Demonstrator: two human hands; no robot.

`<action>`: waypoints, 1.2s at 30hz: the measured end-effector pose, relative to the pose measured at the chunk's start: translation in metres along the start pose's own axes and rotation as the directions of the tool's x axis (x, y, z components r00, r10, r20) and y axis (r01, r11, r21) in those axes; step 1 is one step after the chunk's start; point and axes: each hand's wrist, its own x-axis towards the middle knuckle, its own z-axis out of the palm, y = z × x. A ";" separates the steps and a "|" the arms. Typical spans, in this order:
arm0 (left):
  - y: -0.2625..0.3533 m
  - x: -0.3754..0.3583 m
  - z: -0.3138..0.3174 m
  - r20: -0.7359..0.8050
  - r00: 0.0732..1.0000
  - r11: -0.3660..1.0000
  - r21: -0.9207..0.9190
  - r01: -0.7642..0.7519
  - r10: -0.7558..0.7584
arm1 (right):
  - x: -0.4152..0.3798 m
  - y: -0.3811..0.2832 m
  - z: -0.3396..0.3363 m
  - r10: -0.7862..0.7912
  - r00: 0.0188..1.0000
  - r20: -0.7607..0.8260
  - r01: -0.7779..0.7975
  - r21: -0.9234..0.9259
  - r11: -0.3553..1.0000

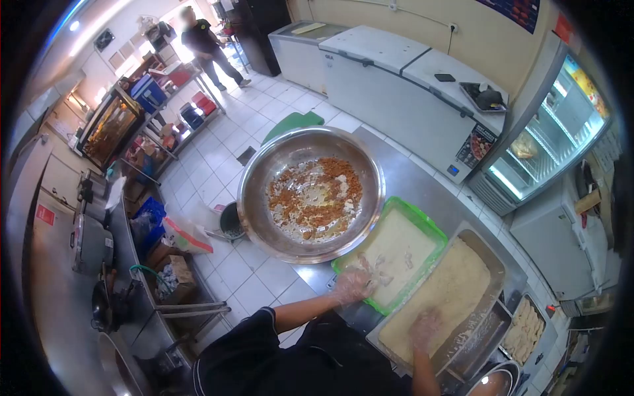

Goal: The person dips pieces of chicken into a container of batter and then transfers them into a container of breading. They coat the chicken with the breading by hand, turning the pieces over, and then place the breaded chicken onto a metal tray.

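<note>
My left hand, in what looks like a clear plastic glove, is over the near left side of a green tray. Its fingers are apart at the surface of a pale, milky batter. Small meat-like pieces show in the batter by the fingertips. On the pale flour in a deep metal pan, my right hand lies with its fingers stretched out, also seemingly gloved. I see nothing held in either hand, though the fingertips are partly blurred.
A big steel bowl holding orange-brown and white powders stands beyond the green tray. Right of the flour pan is a metal tray with pale coated pieces. White chest freezers line the far wall. A person stands at the back.
</note>
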 end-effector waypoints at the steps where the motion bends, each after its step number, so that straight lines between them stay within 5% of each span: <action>1: 0.002 -0.001 0.001 0.015 1.000 1.000 0.020 -0.005 0.005 | -0.003 0.006 -0.002 -0.012 0.991 0.133 -0.003 0.114 0.993; 4: 0.012 -0.002 -0.011 -0.020 0.999 0.998 -0.050 0.032 -0.033 | 0.002 0.031 0.018 -0.088 0.953 0.288 0.031 0.197 0.980; 6: 0.010 -0.005 -0.006 -0.042 0.999 0.999 -0.027 0.022 -0.023 | 0.005 0.059 0.068 -0.197 0.954 0.224 0.198 0.017 0.980; 9: 0.005 0.000 -0.002 0.042 0.999 0.999 0.019 0.026 -0.027 | 0.003 0.120 0.168 -0.432 0.895 0.114 0.437 -0.422 0.794; 10: 0.004 -0.001 -0.001 0.094 0.995 0.999 0.036 0.033 -0.036 | 0.008 0.111 0.143 -0.475 0.875 0.088 0.464 -0.429 0.775; 12: 0.002 -0.002 -0.002 0.069 0.997 0.999 -0.022 0.034 -0.032 | 0.025 0.123 0.145 -0.422 0.849 0.320 0.486 -0.154 0.861; 14: 0.004 -0.003 -0.004 0.039 0.999 0.999 -0.041 0.022 -0.021 | 0.040 0.118 0.112 -0.323 0.782 0.533 0.342 0.065 0.937; 17: 0.010 -0.002 -0.018 -0.013 1.000 1.000 -0.018 -0.013 0.013 | 0.068 0.072 0.018 -0.201 0.707 0.678 0.107 0.179 0.978; 20: 0.015 -0.003 -0.028 -0.042 0.999 0.999 -0.024 -0.023 0.022 | 0.074 0.052 -0.015 -0.179 0.665 0.725 0.066 0.182 0.981; 28: 0.003 -0.004 -0.006 -0.082 0.995 0.998 -0.017 -0.062 0.060 | 0.057 0.045 -0.007 -0.199 0.809 0.553 0.203 0.055 0.978; 30: 0.001 -0.006 -0.002 -0.005 0.999 0.996 0.084 -0.032 0.032 | 0.044 0.104 0.087 -0.370 0.886 0.278 0.338 0.157 0.928; 32: -0.004 -0.006 0.009 0.065 0.998 0.995 0.100 -0.006 0.000 | 0.028 0.126 0.130 -0.307 0.913 0.267 0.260 0.197 0.945; 33: -0.006 -0.007 0.016 0.051 0.999 0.994 0.107 -0.004 -0.001 | 0.020 0.103 0.073 -0.374 0.880 0.294 0.314 0.231 0.921; 35: 0.003 -0.003 -0.001 -0.095 0.985 0.988 0.085 -0.132 0.140 | 0.016 0.080 0.038 -0.464 0.882 -0.079 0.470 0.100 0.877; 36: -0.007 -0.003 0.010 -0.100 0.980 0.985 0.021 -0.171 0.172 | 0.013 0.082 0.036 -0.439 0.896 0.069 0.423 0.174 0.889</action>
